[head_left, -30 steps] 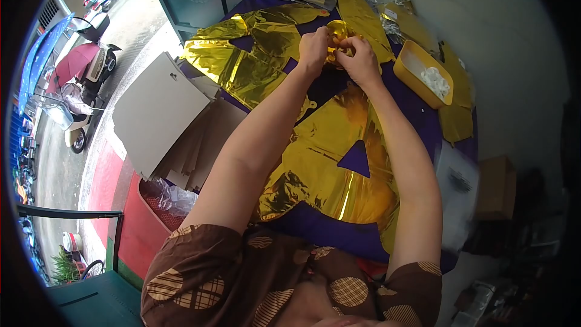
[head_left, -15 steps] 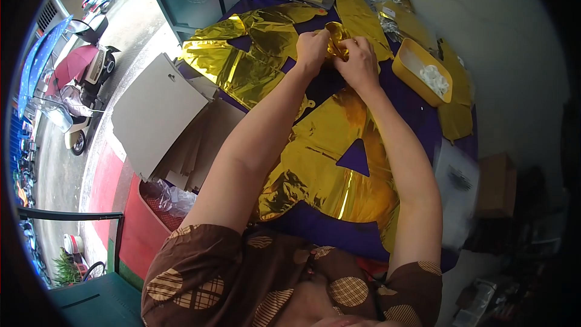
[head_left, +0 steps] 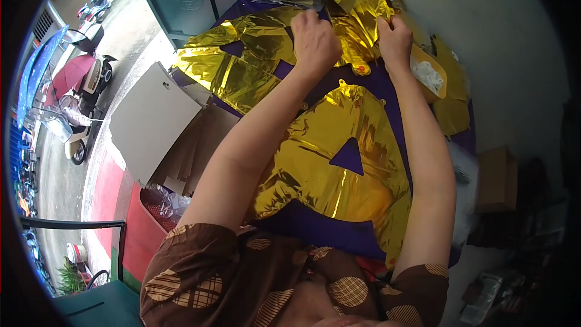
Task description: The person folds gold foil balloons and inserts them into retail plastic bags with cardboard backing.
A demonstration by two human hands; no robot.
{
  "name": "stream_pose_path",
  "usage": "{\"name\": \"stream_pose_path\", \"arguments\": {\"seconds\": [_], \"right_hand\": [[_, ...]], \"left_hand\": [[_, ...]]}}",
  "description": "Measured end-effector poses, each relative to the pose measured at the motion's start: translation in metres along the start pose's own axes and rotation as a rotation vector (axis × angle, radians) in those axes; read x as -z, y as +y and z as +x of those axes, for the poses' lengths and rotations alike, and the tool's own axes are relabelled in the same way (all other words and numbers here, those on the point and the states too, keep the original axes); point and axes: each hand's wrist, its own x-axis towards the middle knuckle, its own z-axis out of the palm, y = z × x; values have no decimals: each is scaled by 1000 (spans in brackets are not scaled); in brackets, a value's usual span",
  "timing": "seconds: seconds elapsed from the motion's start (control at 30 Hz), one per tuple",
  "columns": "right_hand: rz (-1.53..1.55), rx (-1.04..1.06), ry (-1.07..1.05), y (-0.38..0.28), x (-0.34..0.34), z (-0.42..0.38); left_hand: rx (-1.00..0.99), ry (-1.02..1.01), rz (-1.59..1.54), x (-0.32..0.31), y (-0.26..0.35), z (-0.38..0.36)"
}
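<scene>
Right hand (head_left: pixel 396 42) clamped on the edge of a crumpled gold foil piece (head_left: pixel 358 36) over the purple tabletop (head_left: pixel 321 224), near the yellow tub (head_left: pixel 422 56). Left hand (head_left: pixel 316 41) apart from it, at the foil's opposite side; grip cannot be determined, fingertips hidden. A-shaped foil (head_left: pixel 308 169) lies on the near side

Both arms (head_left: pixel 242 145) at forward reach, left hand (head_left: pixel 316 42) palm-down, right hand (head_left: pixel 396 41) in a pinch
</scene>
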Motion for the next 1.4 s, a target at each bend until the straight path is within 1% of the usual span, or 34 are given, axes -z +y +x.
{"name": "stream_pose_path", "arguments": {"seconds": [0.07, 0.13, 0.2, 0.23, 0.27, 0.3, 0.33, 0.4, 0.43, 0.53, 0.6, 0.7, 0.77, 0.8, 0.87, 0.9, 0.97, 1.0, 1.03, 1.07, 1.17, 1.23, 1.3, 1.37, 1.4], "right_hand": [[-20, 41, -41, 1, 5, 1], [31, 79, -89, -10, 10, -5], [47, 152, -129, -13, 13, -9], [22, 187, -172, -18, 18, -13], [37, 275, -166, -21, 21, -19], [50, 361, -162, -23, 24, -26], [46, 416, -223, -27, 30, -31], [37, 518, -347, -38, 46, -41], [36, 541, -375, -45, 54, -48], [14, 628, -443, -62, 78, -67], [-28, 709, -456, -69, 95, -82], [-92, 715, -446, -89, 126, -116], [-173, 684, -505, -100, 146, -145], [-169, 672, -522, -107, 153, -159], [-154, 633, -547, -125, 168, -180], [-143, 602, -555, -137, 175, -189], [-135, 537, -589, -149, 186, -205], [-133, 499, -618, -153, 191, -214], [-128, 460, -649, -157, 195, -221], [-137, 467, -625, -163, 194, -226], [-62, 415, -670, -167, 191, -244], [-18, 410, -663, -168, 184, -255], [35, 413, -656, -171, 174, -264], [93, 429, -649, -175, 164, -274], [105, 436, -674, -176, 160, -280]], "left_hand": [[-92, -347, -12, -22, 5, 10], [-155, -697, 2, -52, 7, 23], [-171, -823, -31, -113, -12, 24], [-182, -887, -47, -109, -7, 32], [-97, -947, 56, -105, -1, 36], [-117, -910, -58, -103, -5, 42], [-134, -875, -172, -102, -13, 46], [-322, -716, -261, -127, -20, 52], [-417, -632, -294, -135, -21, 57], [-287, -719, -358, -146, -43, 51], [-243, -754, -348, -178, -63, 59], [-172, -817, -330, -242, -87, 60], [-89, -868, -319, -247, -81, 56], [-30, -893, -319, -246, -79, 58], [50, -995, -285, -214, -63, 76], [71, -1076, -252, -168, -45, 86], [3, -1043, -177, -148, -34, 92], [-80, -933, -135, -148, -35, 85], [-116, -894, -103, -150, -35, 83], [-150, -855, -71, -151, -35, 81], [-168, -962, -24, -115, -13, 94], [-233, -1023, -38, -99, 0, 101], [-407, -992, -41, -66, 10, 94], [-547, -963, -75, -6, 31, 83], [-585, -1007, -44, 24, 42, 80]]}}
